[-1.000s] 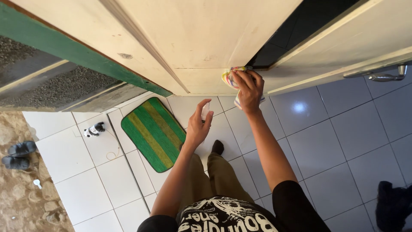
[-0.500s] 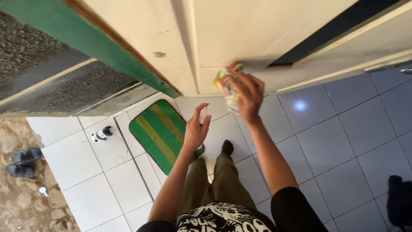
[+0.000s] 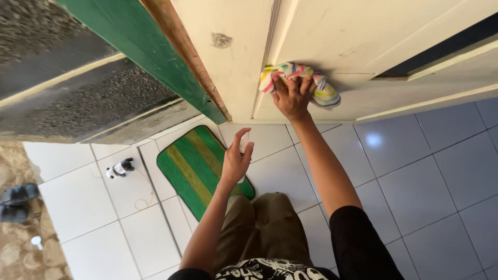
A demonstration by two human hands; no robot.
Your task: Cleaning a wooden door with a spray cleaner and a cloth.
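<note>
Head view looks down at two bare arms in front of a cream door (image 3: 332,36). Near the top middle of the frame, the right hand (image 3: 291,96) presses flat on a striped cloth (image 3: 321,91), with the fingers spread on top of it. The cloth is squashed against the door, and its long side runs left to right, sticking out past the hand on the right. This hand is the one touching the cloth; the other hand is well below it. The left hand (image 3: 236,158) is in the middle of the frame, away from the door, curled around a small white bottle (image 3: 244,142) that points up toward the door. Under it lie a green striped mat (image 3: 194,166) and a white tile floor (image 3: 415,186)
</note>
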